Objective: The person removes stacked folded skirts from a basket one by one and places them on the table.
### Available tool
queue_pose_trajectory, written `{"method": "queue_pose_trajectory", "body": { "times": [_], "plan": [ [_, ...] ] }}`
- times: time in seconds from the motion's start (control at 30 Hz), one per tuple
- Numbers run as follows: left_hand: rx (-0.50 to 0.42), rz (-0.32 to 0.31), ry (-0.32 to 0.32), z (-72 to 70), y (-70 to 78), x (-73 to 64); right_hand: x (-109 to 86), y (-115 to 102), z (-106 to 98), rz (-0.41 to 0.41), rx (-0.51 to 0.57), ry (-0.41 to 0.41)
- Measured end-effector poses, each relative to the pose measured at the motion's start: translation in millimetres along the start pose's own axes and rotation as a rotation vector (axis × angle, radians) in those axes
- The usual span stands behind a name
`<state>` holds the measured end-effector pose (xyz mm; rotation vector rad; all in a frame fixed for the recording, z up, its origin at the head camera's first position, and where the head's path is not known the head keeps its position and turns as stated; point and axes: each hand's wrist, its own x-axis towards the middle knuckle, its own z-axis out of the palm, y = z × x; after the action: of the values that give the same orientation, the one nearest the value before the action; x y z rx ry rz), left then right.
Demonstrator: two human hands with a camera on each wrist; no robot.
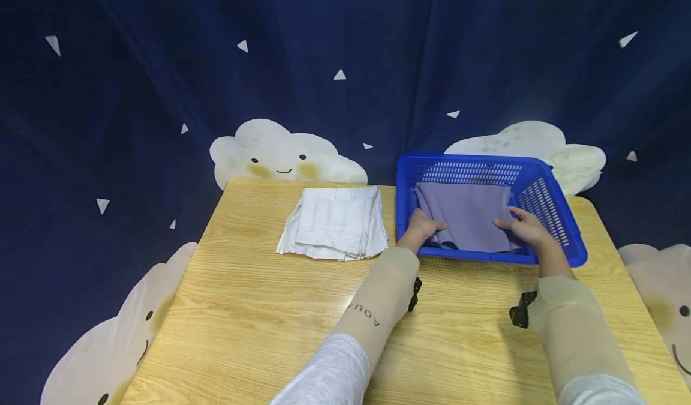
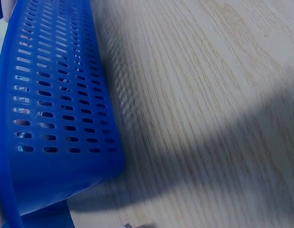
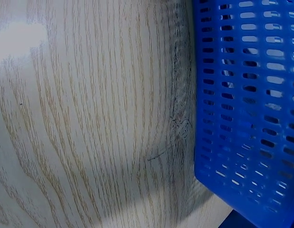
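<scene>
A folded purple cloth (image 1: pixel 466 213) lies inside the blue plastic basket (image 1: pixel 573 246) at the table's right rear. My left hand (image 1: pixel 423 225) reaches over the near rim and holds the cloth's left side, thumb on top, with the other fingers mostly hidden. At the opposite side, my right hand (image 1: pixel 526 226) grips the cloth's right edge, its thumb lying over the fabric. Some dark material shows under the near left corner of the cloth. Both wrist views catch mainly the slotted basket wall (image 2: pixel 66 104) and the tabletop, not the grip.
Left of the basket, a stack of folded white cloth (image 1: pixel 337 222) lies on the wooden table (image 1: pixel 259 309). A dark blue curtain (image 1: pixel 302 105) with clouds and white triangles hangs right behind the table. Small black devices are strapped at both wrists.
</scene>
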<state>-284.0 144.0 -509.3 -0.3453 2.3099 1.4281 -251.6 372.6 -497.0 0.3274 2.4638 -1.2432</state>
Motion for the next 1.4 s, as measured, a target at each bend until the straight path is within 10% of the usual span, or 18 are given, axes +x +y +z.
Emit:
{"method": "queue_pose_trajectory", "body": {
  "times": [0.23,0.57,1.4],
  "plan": [
    [-0.069,0.109,0.029,53.5,-53.1,96.0,-2.8,-2,-1,-0.005,0.022,-0.002],
    [-0.301,0.043,-0.027,-10.2,5.2,-18.6,-3.4,-4,-1,-0.021,0.043,0.024],
    [-0.388,0.175,-0.043,-21.4,5.3,-23.1,-13.3,-13,-6,-0.111,0.023,0.119]
  ]
}}
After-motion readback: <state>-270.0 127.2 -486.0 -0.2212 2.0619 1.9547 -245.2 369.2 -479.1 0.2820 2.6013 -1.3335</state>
